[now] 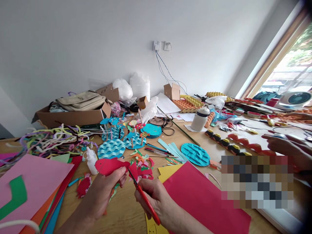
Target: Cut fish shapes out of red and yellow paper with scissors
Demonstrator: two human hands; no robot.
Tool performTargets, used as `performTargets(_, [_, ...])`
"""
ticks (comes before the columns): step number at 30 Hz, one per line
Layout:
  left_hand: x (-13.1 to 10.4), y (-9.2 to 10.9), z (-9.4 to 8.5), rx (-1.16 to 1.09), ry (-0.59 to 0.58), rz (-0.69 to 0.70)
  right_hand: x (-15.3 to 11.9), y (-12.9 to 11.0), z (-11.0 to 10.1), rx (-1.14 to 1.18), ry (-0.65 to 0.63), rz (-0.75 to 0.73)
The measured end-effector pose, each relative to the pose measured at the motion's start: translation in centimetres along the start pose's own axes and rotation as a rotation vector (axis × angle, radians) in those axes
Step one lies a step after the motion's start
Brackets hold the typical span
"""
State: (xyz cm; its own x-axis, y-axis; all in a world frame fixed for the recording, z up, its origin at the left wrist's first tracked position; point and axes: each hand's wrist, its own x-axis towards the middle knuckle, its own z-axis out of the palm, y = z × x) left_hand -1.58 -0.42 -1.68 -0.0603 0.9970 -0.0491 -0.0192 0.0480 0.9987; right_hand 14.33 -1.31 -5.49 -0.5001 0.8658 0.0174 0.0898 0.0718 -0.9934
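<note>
My left hand (109,182) pinches a red paper fish (109,165) between thumb and fingers, its rounded head pointing left. My right hand (153,195) is closed around red-handled scissors (147,202), whose dark blades reach the tail end of the fish. Beneath and behind the fish lies a heap of coloured paper scraps (145,167). Left of it stands a white glue bottle (92,161) with a pointed nozzle. Further back are blue wavy paper discs (111,148), some carrying small paper fish on stems. A large red sheet (204,198) lies beside my right hand.
Coloured sheets (36,182) are stacked at left, with fuzzy craft stems (60,139) behind them. Pens (159,150) and a textured blue disc (195,154) lie mid-table. A lidded white container (200,119) stands further back. Another person's hand (282,143) is at right.
</note>
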Motion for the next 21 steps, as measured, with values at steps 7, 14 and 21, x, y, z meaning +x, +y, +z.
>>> performTargets(7, [0.0,0.1,-0.5,-0.236,-0.126,-0.075,0.1,-1.1,-0.5,-0.089,-0.009,-0.006])
performTargets(14, [0.4,2.6,-4.9,-0.176,-0.174,-0.193,0.0,-0.8,-1.2,-0.296,-0.027,-0.086])
performTargets(21, [1.7,3.6,-5.5,0.442,-0.394,-0.048,-0.1,-1.0,-1.4,-0.379,-0.096,-0.125])
